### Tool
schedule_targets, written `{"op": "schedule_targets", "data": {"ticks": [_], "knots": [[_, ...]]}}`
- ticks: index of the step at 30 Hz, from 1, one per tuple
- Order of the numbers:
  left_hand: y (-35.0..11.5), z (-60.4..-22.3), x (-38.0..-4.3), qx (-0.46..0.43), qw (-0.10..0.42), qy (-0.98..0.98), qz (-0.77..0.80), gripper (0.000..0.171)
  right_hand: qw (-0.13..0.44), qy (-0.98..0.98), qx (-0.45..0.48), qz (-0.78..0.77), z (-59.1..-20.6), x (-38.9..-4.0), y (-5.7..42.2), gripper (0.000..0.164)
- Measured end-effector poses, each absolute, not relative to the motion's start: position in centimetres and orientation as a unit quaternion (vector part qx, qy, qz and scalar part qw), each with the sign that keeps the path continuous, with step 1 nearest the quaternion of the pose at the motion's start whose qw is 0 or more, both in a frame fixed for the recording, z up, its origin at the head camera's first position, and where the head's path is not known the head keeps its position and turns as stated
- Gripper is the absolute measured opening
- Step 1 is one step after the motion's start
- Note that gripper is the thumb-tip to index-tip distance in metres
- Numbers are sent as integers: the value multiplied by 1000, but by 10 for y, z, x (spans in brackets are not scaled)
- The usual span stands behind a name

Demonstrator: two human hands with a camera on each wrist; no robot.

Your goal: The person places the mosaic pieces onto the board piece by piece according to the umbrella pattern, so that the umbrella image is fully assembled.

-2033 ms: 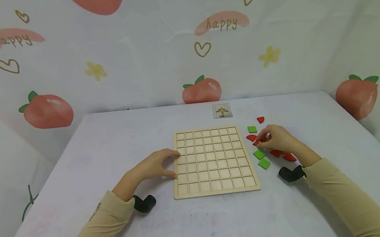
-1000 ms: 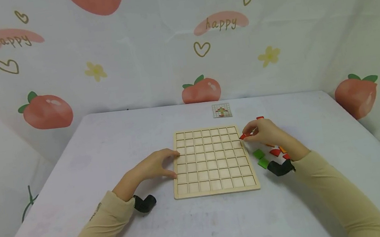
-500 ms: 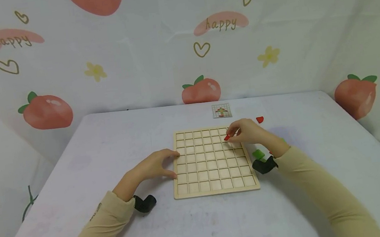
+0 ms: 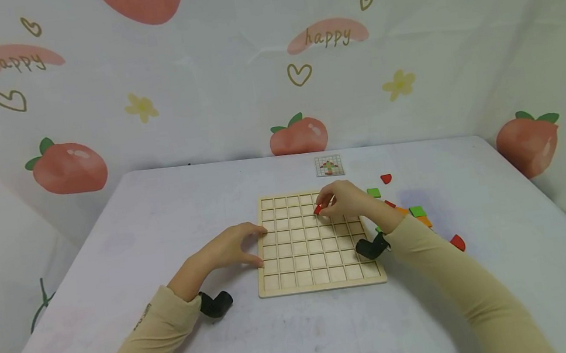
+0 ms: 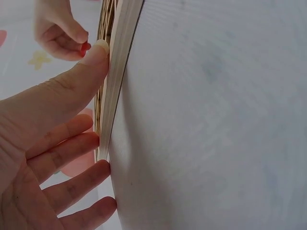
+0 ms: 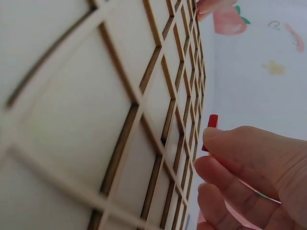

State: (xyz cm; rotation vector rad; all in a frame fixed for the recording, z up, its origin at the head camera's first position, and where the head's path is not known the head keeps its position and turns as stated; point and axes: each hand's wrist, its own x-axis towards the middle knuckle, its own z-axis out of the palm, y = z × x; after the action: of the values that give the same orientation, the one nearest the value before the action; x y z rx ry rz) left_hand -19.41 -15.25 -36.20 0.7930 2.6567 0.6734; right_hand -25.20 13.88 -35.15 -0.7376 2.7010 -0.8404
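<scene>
A pale wooden grid board (image 4: 323, 286) lies flat on the table, its square cells bare where they show. My right hand (image 4: 347, 201) pinches a small red tile (image 4: 318, 210) between thumb and fingers over the board's upper middle. In the right wrist view that red tile (image 6: 213, 122) stands on edge in the grip, apart from the grid. At the board's left edge rests my left hand (image 4: 228, 247), thumb and fingers spread. The left wrist view has its thumb (image 5: 86, 67) on the rim and the other fingers fairly straight.
Right of the board lie loose tiles, partly hidden by the right arm: a red one (image 4: 386, 178), green ones (image 4: 373, 193), orange ones (image 4: 424, 221) and another red one (image 4: 457, 242). Behind the board lies a small patterned card (image 4: 329, 165). A printed cloth hangs behind the table.
My right hand has picked up the red tile from the loose tiles and carried it left over the board. The left hand has stayed at the board's edge.
</scene>
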Motion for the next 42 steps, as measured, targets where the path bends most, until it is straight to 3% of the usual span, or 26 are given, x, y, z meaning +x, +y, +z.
{"op": "schedule_targets", "data": {"ticks": [42], "knots": [[-153, -361, -193, 277, 141, 921, 235, 67, 114, 930, -235, -258, -358, -266, 114, 18]]}}
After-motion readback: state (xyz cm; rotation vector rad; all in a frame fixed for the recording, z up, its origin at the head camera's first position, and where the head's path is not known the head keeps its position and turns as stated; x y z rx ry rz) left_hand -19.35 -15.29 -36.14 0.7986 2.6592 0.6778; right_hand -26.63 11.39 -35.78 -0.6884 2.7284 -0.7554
